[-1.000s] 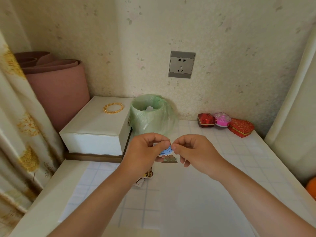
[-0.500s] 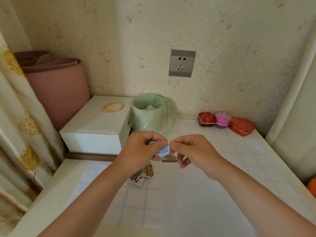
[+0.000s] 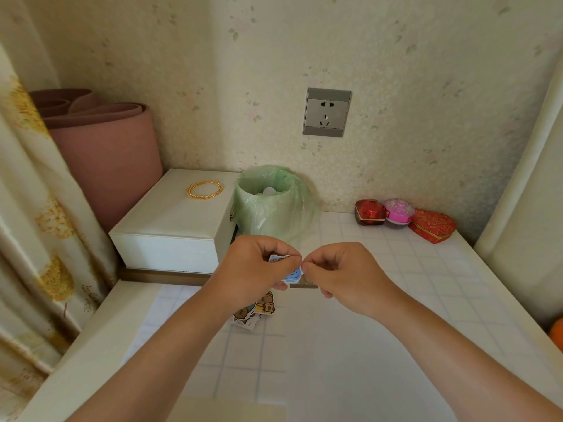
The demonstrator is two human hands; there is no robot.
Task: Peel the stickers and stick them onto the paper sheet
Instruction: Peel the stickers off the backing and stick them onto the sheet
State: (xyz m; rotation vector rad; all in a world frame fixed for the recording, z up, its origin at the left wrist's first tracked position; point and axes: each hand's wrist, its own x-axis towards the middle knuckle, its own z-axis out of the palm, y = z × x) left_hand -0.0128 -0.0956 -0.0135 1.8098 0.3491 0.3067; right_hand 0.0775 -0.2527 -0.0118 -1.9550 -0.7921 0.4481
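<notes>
While both hands hover over the table, the pinch has tightened. The left hand and right hand each nip the blue sticker between thumb and forefinger, tips nearly touching.

Compared with a second ago, more of a white-edged piece shows at the left fingers, above the grip. Probably the sticker is parting from its backing, but it is too small to be sure. The peel looks under way, not done.

Below the grip, the sticker pile shows more fully beside the left wrist. Just under the right fingers a brownish sticker lies on the gridded paper sheet. Beyond the grip stands a green-bagged bin.

Next, by my reading, comes freeing the sticker and lowering it to the sheet.
</notes>
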